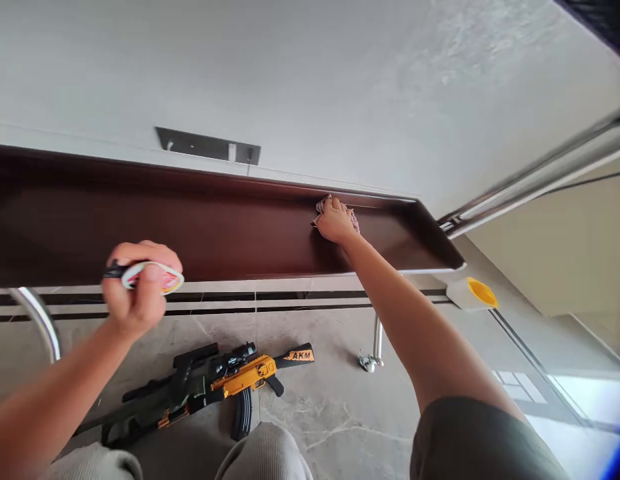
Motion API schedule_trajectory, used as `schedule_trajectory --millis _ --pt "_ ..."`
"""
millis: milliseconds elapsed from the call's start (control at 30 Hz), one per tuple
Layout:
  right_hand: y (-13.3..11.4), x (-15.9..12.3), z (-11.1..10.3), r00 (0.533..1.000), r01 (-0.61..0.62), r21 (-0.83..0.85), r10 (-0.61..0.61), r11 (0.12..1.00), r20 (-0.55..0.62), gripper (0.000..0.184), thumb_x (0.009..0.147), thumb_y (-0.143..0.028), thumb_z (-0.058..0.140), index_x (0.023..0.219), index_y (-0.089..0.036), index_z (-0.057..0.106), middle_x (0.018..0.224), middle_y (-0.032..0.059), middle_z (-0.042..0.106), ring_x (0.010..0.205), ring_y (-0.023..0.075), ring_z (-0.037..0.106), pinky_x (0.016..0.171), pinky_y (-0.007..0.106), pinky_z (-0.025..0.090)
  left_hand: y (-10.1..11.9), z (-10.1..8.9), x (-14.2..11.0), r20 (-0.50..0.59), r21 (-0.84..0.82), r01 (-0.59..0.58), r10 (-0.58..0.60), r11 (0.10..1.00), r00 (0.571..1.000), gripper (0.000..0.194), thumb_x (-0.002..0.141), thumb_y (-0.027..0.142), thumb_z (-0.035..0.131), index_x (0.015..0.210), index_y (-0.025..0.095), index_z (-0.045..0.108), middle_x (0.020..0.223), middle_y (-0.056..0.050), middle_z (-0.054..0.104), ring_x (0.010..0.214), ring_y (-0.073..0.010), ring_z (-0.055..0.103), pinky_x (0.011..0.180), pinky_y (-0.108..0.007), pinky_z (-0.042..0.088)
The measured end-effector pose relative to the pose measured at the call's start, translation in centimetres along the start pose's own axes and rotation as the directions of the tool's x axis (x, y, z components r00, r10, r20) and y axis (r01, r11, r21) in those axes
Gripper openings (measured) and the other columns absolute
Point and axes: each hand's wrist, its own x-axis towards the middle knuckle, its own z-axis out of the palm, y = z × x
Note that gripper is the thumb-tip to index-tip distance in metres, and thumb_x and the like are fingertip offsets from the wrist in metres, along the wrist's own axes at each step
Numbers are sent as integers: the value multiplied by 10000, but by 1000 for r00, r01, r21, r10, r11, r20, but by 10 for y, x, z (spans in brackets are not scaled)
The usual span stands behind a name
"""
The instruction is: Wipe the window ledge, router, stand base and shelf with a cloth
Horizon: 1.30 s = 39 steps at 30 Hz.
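Note:
My right hand point(335, 221) presses a crumpled patterned cloth point(354, 221) against the inside of a long dark brown tray-like shelf point(240, 240), near its back wall. Most of the cloth is hidden under the fingers. In front of the shelf's near edge, my left hand point(135, 307) is wrapped round a white-rimmed container point(175, 281) with red and yellow marks. A black part point(114, 270) sticks out at its left side. Motion blur and the fingers hide what kind of container it is.
On the tiled floor point(340, 407) lies a black and gold toy-like rifle point(250, 373) marked AKM. Curved metal legs point(40, 327) stand under the shelf. A dark socket panel point(207, 145) is on the grey wall. A white and yellow object point(483, 293) is at the right.

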Motion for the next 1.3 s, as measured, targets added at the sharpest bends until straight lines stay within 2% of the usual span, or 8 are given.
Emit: schedule_trajectory --millis 200,400,500,600,1000,1067,1200,1300 --pt "-184 -26 6 930 368 18 -367 930 -11 564 889 -209 422 1433 -67 377 1489 253 413 1372 383 393 1093 629 319 3 -72 -15 259 -98 -162 182 982 949 66 928 197 546 974 188 591 719 -27 600 617 -133 584 554 -268 495" --pt "-398 -35 7 723 684 122 -691 719 16 598 897 -195 429 1482 -97 356 1568 191 361 1453 343 332 1179 618 226 -5 -185 -38 115 199 1 -25 980 993 85 955 247 505 921 211 574 721 -10 607 618 -128 579 560 -253 470" --pt "-456 -33 10 693 710 154 -721 687 18 635 887 -184 430 1505 -83 326 1597 190 320 1483 350 289 1189 643 189 -15 -227 -45 7 384 175 -193 907 981 128 951 291 502 877 216 575 718 -3 614 598 -126 570 552 -252 449" --pt "-460 -41 9 670 728 177 -742 662 18 643 884 -151 400 1519 -84 322 1602 191 315 1487 353 287 1188 653 194 -22 -245 -41 -64 448 316 -322 836 944 205 929 370 493 827 215 580 732 -20 625 617 -152 583 580 -277 467" --pt "-383 -158 1 342 800 552 -935 236 -97 498 878 -82 391 1295 -210 632 1431 109 569 1388 217 466 1201 485 318 -19 -248 -40 -179 138 454 -429 880 886 388 895 592 519 822 215 566 709 -31 588 589 -152 540 540 -285 450" --pt "-369 -168 2 391 661 732 -909 166 -147 410 874 -132 449 1192 -235 687 1325 84 645 1292 217 556 1149 459 405 -12 -252 -44 -209 99 448 -422 888 882 388 881 598 555 805 218 568 711 -39 588 590 -154 542 535 -289 455" --pt "-339 -181 10 695 79 996 -718 40 -27 309 813 -291 568 1092 -247 695 1051 29 737 994 212 694 916 405 576 3 -258 -57 -230 73 459 -433 885 871 367 870 581 594 784 225 566 712 -39 577 595 -156 540 520 -289 459" --pt "-321 -187 16 796 -219 968 -597 -121 106 313 716 -362 620 995 -231 673 888 30 744 937 244 707 850 411 591 9 -260 -65 -197 80 470 -448 879 872 353 878 568 588 784 228 565 724 -39 579 592 -156 548 513 -286 466"
